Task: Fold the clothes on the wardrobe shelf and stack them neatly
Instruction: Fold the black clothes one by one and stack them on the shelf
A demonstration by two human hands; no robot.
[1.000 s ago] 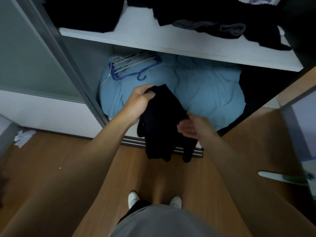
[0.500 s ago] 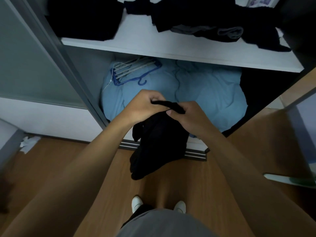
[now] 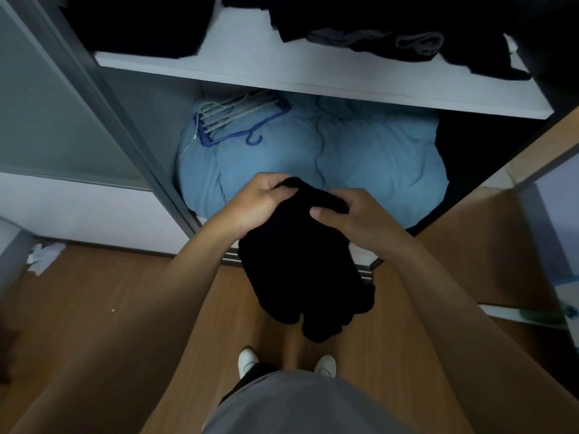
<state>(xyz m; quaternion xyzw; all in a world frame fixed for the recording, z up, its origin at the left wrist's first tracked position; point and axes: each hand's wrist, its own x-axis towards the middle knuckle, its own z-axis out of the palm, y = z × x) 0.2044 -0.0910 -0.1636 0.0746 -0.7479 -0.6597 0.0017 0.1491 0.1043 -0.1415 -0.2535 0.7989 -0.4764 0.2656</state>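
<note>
A black garment [image 3: 300, 270] hangs in front of me, below the white wardrobe shelf [image 3: 244, 54]. My left hand [image 3: 260, 202] grips its top edge on the left, fingers curled over the cloth. My right hand [image 3: 351, 214] pinches the top edge on the right, thumb on the near side. The cloth dangles doubled toward the floor. On the shelf lie a dark folded pile [image 3: 141, 23] at the left and a heap of loose dark and grey clothes [image 3: 391, 32] at the right.
Under the shelf a light blue duvet [image 3: 360, 158] fills the lower compartment, with blue and white hangers [image 3: 238, 120] on top. The grey sliding door frame [image 3: 103, 98] stands at left. Crumpled paper [image 3: 44, 255] lies on the wooden floor.
My right hand came up from the garment's side to its top edge beside my left hand. Both hands now hold the top, and the cloth hangs wider and lower.
</note>
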